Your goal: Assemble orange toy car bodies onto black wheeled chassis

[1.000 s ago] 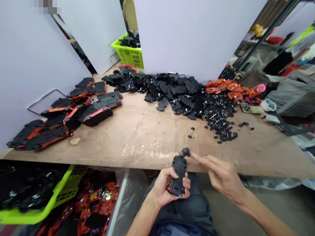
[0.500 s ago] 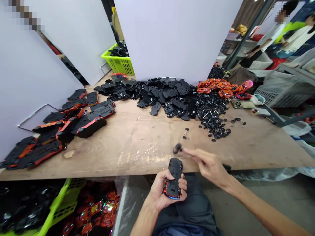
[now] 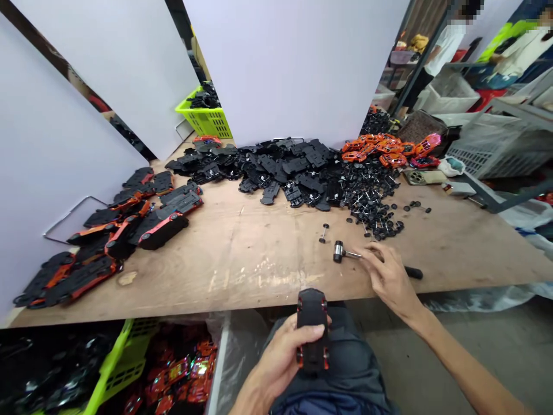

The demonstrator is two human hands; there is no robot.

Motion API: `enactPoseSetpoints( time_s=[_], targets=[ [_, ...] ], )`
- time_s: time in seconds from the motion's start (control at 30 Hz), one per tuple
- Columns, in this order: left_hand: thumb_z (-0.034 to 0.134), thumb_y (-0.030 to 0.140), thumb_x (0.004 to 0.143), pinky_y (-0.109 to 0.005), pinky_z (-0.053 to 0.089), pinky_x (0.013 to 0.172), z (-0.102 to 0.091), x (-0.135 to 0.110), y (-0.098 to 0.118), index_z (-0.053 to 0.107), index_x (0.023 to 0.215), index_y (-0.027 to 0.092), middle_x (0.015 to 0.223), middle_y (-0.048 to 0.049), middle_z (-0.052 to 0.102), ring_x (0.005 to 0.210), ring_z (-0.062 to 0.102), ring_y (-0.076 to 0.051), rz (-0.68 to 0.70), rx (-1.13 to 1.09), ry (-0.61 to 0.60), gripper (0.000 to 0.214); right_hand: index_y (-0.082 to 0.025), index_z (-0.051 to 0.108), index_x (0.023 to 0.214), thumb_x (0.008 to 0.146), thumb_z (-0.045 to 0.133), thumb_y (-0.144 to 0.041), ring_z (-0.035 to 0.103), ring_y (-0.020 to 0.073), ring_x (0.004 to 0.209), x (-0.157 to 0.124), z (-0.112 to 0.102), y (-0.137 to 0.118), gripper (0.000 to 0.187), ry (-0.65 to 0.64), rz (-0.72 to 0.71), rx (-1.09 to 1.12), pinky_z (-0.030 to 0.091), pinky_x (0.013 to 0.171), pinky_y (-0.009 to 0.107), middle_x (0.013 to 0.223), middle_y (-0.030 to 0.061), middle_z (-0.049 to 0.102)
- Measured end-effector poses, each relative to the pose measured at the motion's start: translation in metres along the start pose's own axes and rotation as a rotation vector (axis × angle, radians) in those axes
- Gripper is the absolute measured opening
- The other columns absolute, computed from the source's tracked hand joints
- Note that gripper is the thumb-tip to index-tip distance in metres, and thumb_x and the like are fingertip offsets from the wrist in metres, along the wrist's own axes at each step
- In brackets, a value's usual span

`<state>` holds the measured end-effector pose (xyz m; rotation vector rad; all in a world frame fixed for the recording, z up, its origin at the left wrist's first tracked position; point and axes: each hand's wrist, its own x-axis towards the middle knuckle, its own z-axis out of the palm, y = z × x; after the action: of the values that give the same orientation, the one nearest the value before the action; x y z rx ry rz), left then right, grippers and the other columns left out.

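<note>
My left hand (image 3: pixel 279 360) is closed round a small toy car (image 3: pixel 311 314), held over my lap with its black underside up and red body edges showing. My right hand (image 3: pixel 387 275) lies on the wooden table (image 3: pixel 242 259) near its front edge, fingers over the thin shaft of a small hammer (image 3: pixel 338 252). The hammer lies flat on the table, its head pointing left and its black grip end sticking out to the right of my hand. One loose wheel axle (image 3: pixel 324 232) lies just beyond the hammer head.
A heap of black chassis plates (image 3: pixel 285 167), a pile of wheel axles (image 3: pixel 371 199) and orange car bodies (image 3: pixel 382 147) line the back. Assembled cars (image 3: pixel 129 225) lie at the left. Green baskets stand at the back (image 3: pixel 203 120) and below left (image 3: pixel 110 372). People stand far right.
My right hand has brought the hammer down from above the car and laid it on the table. My left hand has drawn the car lower, toward my lap.
</note>
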<state>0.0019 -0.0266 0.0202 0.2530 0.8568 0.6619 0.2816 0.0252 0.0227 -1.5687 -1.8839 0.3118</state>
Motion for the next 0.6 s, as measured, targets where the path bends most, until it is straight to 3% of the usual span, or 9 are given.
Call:
enactPoseSetpoints(
  time_s=[0.07,0.13,0.2,0.27,0.33,0.4,0.5,0.6],
  targets=[
    [0.092,0.028,0.071,-0.034,0.058,0.083,0.005,-0.001,0.004,0.075,0.114,0.015,0.099,-0.0088,0.077,0.087,0.072,-0.021,0.173,0.049,0.048,0.049,-0.032,0.063,0.138,0.102,0.061,-0.037,0.063,0.0298,0.126,-0.011,0.010,-0.023,0.037,-0.003,0.088,0.260,0.050,0.112,0.052,0.134,0.0107,0.065],
    [0.097,0.031,0.065,-0.037,0.056,0.096,0.008,0.005,0.015,0.075,0.114,0.019,0.107,-0.0078,0.078,0.101,0.073,-0.024,0.358,0.013,0.087,0.055,-0.032,0.054,0.143,0.094,0.073,-0.042,0.066,0.0275,0.125,-0.023,0.027,-0.050,0.053,-0.147,0.171,0.595,0.055,0.109,0.045,0.138,0.0094,0.065],
    [0.099,0.032,0.061,-0.037,0.054,0.102,0.005,0.015,0.031,0.077,0.110,0.019,0.113,-0.0090,0.080,0.108,0.073,-0.026,0.476,0.048,0.101,0.055,-0.030,0.055,0.135,0.089,0.079,-0.044,0.069,0.0261,0.119,-0.031,0.046,-0.071,0.054,-0.216,0.253,0.785,0.059,0.103,0.039,0.131,0.0081,0.069],
    [0.098,0.030,0.060,-0.039,0.056,0.099,-0.003,0.022,0.050,0.079,0.104,0.019,0.114,-0.0104,0.081,0.107,0.074,-0.028,0.542,0.226,0.102,0.049,-0.027,0.062,0.121,0.090,0.079,-0.041,0.070,0.0249,0.114,-0.030,0.061,-0.078,0.038,-0.136,0.269,0.771,0.059,0.100,0.036,0.119,0.0065,0.072],
    [0.095,0.026,0.064,-0.037,0.057,0.096,-0.013,0.026,0.067,0.081,0.099,0.019,0.110,-0.0097,0.082,0.104,0.075,-0.028,0.601,0.514,0.114,0.038,-0.025,0.066,0.112,0.093,0.075,-0.035,0.070,0.0246,0.112,-0.021,0.067,-0.071,0.023,-0.066,0.182,0.670,0.057,0.101,0.037,0.114,0.0064,0.072],
    [0.089,0.024,0.070,-0.035,0.058,0.093,-0.023,0.028,0.079,0.084,0.096,0.021,0.102,-0.0072,0.084,0.098,0.076,-0.026,0.642,0.795,0.117,0.027,-0.024,0.070,0.110,0.094,0.073,-0.031,0.069,0.0250,0.112,-0.012,0.066,-0.057,0.017,-0.074,0.071,0.588,0.056,0.102,0.038,0.114,0.0073,0.072],
    [0.083,0.027,0.076,-0.033,0.059,0.088,-0.033,0.034,0.080,0.085,0.099,0.024,0.098,-0.0041,0.085,0.090,0.078,-0.025,0.655,1.012,0.129,0.023,-0.024,0.070,0.112,0.092,0.076,-0.031,0.071,0.0249,0.106,-0.005,0.062,-0.039,0.022,-0.080,0.076,0.542,0.058,0.097,0.038,0.111,0.0071,0.074],
    [0.078,0.029,0.081,-0.033,0.059,0.090,-0.038,0.039,0.070,0.085,0.103,0.025,0.104,-0.0039,0.085,0.095,0.078,-0.026,0.672,1.031,0.180,0.024,-0.024,0.071,0.111,0.088,0.080,-0.032,0.072,0.0243,0.101,-0.007,0.063,-0.034,0.026,-0.062,0.127,0.530,0.059,0.093,0.037,0.108,0.0060,0.075]
  ],
)
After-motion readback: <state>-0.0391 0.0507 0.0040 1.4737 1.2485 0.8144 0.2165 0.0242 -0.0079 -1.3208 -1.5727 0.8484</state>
